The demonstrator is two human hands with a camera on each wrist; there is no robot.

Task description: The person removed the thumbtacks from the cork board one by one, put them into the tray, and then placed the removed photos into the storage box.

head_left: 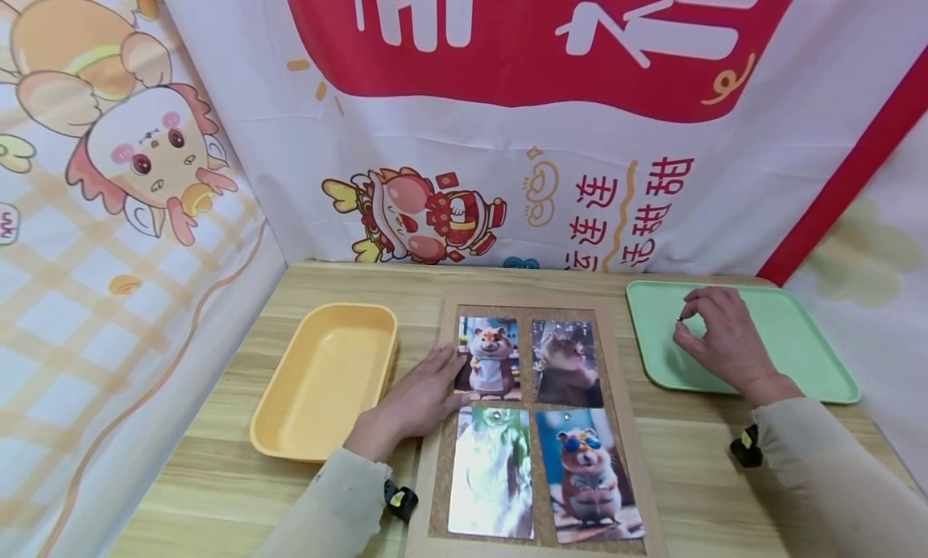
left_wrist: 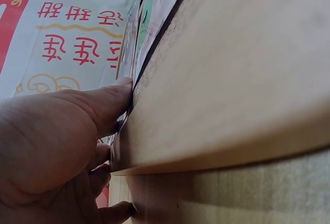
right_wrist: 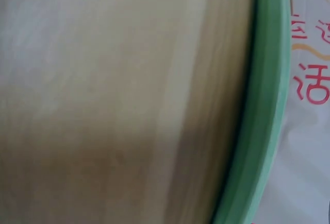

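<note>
A cork board (head_left: 528,477) with a wooden frame lies on the table, bearing a photo of a hamster in an apron (head_left: 487,365), a dark animal photo (head_left: 569,365), a glare-washed photo (head_left: 493,477) and a photo of a hamster in sunglasses (head_left: 590,477). My left hand (head_left: 424,393) rests on the frame's left side, fingertips on the apron photo's edge; the left wrist view shows its thumb at the photos. Over the green tray (head_left: 805,341), my right hand (head_left: 725,336) pinches a tiny dark thumbtack-like thing (head_left: 680,320) between thumb and fingertips. Round silvery tack heads show on the lower two photos.
Left of the board stands a yellow basin (head_left: 329,381). The wooden table (head_left: 196,493) ends at a printed cloth (head_left: 507,139) hanging behind it, and another cloth (head_left: 87,300) closes off the left side. In the right wrist view the tray's green rim (right_wrist: 263,105) shows.
</note>
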